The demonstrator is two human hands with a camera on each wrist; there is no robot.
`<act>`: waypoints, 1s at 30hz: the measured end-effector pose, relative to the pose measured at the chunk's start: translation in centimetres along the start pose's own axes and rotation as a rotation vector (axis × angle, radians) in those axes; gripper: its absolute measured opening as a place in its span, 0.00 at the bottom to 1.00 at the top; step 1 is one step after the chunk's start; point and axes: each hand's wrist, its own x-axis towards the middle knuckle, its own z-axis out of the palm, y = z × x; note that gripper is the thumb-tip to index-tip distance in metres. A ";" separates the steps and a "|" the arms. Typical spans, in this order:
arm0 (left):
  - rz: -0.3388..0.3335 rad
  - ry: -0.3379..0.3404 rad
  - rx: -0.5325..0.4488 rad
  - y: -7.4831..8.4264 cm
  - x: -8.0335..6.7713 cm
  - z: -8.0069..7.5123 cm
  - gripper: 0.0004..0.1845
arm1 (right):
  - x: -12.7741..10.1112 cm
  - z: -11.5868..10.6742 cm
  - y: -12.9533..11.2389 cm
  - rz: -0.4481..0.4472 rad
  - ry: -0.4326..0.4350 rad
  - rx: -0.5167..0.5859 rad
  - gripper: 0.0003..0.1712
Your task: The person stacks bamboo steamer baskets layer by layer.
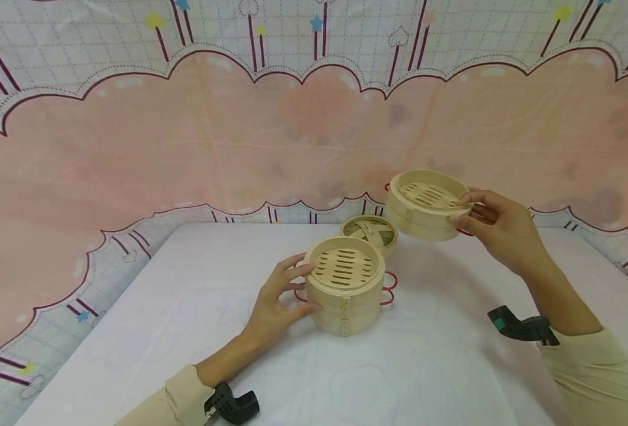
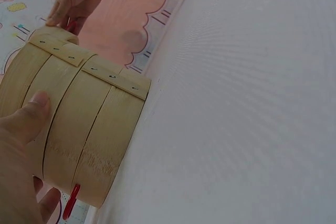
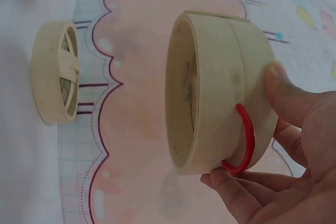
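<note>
Two stacked bamboo steamer baskets point(image 1: 346, 313) stand on the white table, slatted tier uppermost, red loop handles at their sides. My left hand point(image 1: 279, 290) grips the left side of this stack; in the left wrist view its thumb point(image 2: 32, 114) lies across the wall. Up in the air to the right, my right hand point(image 1: 505, 231) holds another bamboo steamer basket point(image 1: 417, 222) by its rim, slats facing up. Its open underside and red handle point(image 3: 248, 137) show in the right wrist view. Behind the stack lies a round bamboo piece with crossed strips point(image 1: 367, 229), partly hidden.
A white-covered table point(image 1: 213, 331) carries the stack and the strip-crossed piece. Behind it hangs a pink and white patterned cloth point(image 1: 293, 136). Each wrist bears a black strap device point(image 1: 524, 327).
</note>
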 end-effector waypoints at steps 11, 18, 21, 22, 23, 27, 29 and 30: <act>-0.017 0.005 -0.004 0.0 0.0 -0.1 0.35 | -0.2 0.7 -0.6 -0.004 -0.016 -0.041 0.18; -0.019 0.002 -0.012 0.0 0.0 0.0 0.35 | -0.3 1.2 -0.9 -0.003 -0.030 -0.045 0.18; -0.021 0.001 -0.007 0.0 0.0 0.0 0.35 | -0.4 1.4 -1.0 -0.026 -0.041 -0.028 0.18; -0.020 0.001 -0.006 0.0 0.0 0.0 0.35 | -0.4 1.5 -1.0 -0.028 -0.042 -0.031 0.18; -0.020 0.000 -0.005 0.0 0.0 0.0 0.35 | -0.4 1.6 -1.1 -0.028 -0.047 -0.032 0.18; -0.020 0.000 0.000 0.0 0.0 0.0 0.35 | -0.6 2.0 -1.2 -0.007 -0.064 -0.059 0.18; -0.022 -0.001 0.000 0.0 0.0 0.0 0.35 | -0.6 2.2 -1.3 -0.008 -0.074 -0.060 0.18; -0.022 -0.001 -0.001 0.0 0.0 0.0 0.35 | -0.6 2.3 -1.2 -0.010 -0.078 -0.055 0.18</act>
